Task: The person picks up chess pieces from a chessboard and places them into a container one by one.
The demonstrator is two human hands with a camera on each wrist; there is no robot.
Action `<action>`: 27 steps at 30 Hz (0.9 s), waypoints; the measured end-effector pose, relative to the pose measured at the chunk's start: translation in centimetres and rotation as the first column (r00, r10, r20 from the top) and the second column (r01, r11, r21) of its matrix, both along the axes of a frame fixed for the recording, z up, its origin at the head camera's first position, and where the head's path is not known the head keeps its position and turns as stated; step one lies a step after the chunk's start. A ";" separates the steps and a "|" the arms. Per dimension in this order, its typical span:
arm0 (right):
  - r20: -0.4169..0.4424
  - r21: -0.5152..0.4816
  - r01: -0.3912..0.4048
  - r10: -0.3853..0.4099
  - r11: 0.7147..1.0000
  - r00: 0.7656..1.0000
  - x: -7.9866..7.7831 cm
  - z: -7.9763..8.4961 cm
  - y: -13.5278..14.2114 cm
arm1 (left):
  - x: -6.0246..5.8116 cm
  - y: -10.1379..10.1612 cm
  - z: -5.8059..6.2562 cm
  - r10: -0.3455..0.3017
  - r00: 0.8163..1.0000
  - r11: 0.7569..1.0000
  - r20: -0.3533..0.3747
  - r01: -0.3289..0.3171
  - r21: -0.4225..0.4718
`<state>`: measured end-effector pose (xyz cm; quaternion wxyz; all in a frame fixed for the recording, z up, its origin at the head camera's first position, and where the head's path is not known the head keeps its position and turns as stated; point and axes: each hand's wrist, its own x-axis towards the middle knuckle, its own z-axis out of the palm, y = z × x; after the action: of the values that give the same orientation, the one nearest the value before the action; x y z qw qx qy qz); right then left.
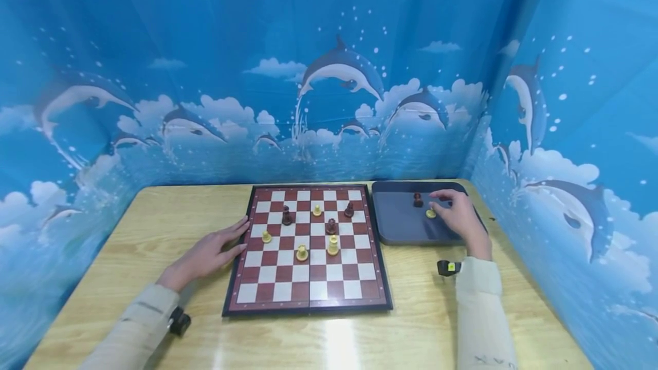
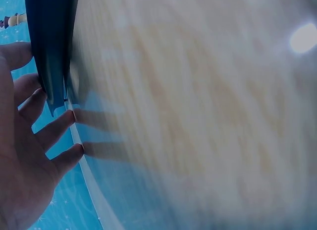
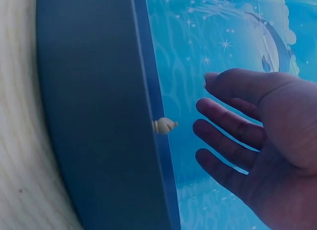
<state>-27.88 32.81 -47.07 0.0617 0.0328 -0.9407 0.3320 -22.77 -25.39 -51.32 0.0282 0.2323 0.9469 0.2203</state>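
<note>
My left hand touches the left edge of the chessboard with its fingers stretched out; the left wrist view shows its fingertips along the dark board edge. Over the right part of the grey tray, my right hand has its fingers loosely bent, with nothing held. Just beside its fingertips in the head view is a pale chess piece. In the right wrist view this piece looks like a bishop, its top showing above the tray wall, apart from the fingers. A dark chess piece is also in the tray.
Several pieces stand on the board, among them a tall dark piece, a pale pawn and a tall pale piece. The tray lies close to the board's right side. A blue dolphin curtain hangs behind the wooden table.
</note>
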 end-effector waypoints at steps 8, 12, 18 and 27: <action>-0.017 -0.033 -0.041 0.040 0.999 0.999 -0.2 0.6 -1.3 | 0.1 0.1 0.1 0.004 1.000 1.000 -0.003 -0.004 0.009; -0.043 -0.064 -0.092 0.090 0.994 0.995 -0.4 0.6 -2.6 | 0.1 0.1 0.2 0.011 1.000 1.000 0.007 -0.011 0.012; -0.065 -0.142 -0.199 0.192 0.970 0.979 -1.0 0.4 -5.6 | 0.1 0.0 0.2 0.004 1.000 1.000 0.002 -0.004 0.016; -0.039 -0.187 -0.351 0.350 0.918 0.936 -2.4 -0.5 -9.7 | 0.0 0.0 0.2 -0.006 1.000 1.000 0.003 0.006 0.022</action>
<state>-30.26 23.12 -47.59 0.0063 0.1952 -0.8833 0.4261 -22.76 -25.40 -51.11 0.0278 0.2353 0.9437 0.2308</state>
